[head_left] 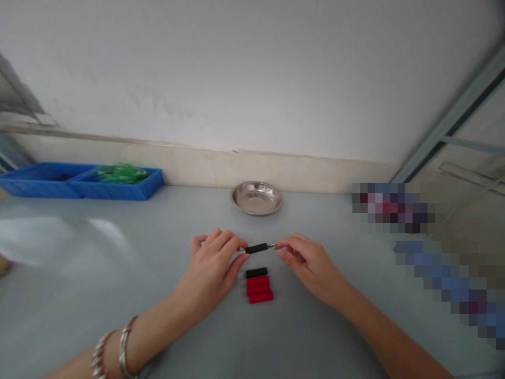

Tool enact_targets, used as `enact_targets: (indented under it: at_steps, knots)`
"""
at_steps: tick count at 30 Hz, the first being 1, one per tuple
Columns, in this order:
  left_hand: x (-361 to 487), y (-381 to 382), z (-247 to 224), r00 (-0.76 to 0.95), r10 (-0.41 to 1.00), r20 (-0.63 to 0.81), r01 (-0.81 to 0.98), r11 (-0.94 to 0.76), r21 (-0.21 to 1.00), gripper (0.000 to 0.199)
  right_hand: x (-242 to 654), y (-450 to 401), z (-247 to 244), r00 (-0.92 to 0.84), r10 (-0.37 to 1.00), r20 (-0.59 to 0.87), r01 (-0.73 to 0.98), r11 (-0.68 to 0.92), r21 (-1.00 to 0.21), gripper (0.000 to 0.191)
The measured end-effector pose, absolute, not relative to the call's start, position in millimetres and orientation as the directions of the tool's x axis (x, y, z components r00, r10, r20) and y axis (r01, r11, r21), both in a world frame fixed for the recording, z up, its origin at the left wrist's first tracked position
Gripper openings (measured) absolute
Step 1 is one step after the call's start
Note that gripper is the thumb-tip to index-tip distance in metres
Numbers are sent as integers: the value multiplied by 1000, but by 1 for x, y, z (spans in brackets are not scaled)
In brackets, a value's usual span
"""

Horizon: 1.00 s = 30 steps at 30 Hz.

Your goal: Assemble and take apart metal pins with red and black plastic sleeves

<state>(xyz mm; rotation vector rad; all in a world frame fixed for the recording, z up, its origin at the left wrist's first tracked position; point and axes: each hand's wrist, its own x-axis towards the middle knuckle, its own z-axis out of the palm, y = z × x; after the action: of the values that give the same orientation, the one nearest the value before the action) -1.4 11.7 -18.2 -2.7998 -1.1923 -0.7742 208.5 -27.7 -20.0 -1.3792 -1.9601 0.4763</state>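
Observation:
Between my two hands is a short black pen-like tube with a silver pointed end, held nearly level above the table. The fingertips of my left hand pinch its left end. At the other side my right hand is closed at the silver tip, thumb and fingers together. Just below, a similar black tube lies on the table in a stack-like row with three red tubes. Their left ends look clear, though they are blurred.
A round metal dish stands near the wall, straight ahead. Blue bins sit at the back left, one with green plastic-looking pieces inside. Along the right, pixelated areas hide what is there beside a metal frame. The grey table meets the wall.

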Motion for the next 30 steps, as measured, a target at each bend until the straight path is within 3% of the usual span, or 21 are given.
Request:
enact_targets:
  at_steps: [5,12,21,30]
  knots:
    - [0,6,-16,641,629,440,616,-763,194,14,205,-28,-19,-226,927,299,601,374,-706,27]
    - [2,4,-15,679,632,373,586,-773,241,17,207,-25,-20,-261,934,244,606,355,-712,28]
    - [2,4,-14,662,645,382,600,-761,244,22,208,-26,-20,-243,935,257,598,353,-720,12]
    - [1,5,-15,651,628,427,587,-773,242,20,205,-26,-19,-216,941,261,590,339,-733,32]
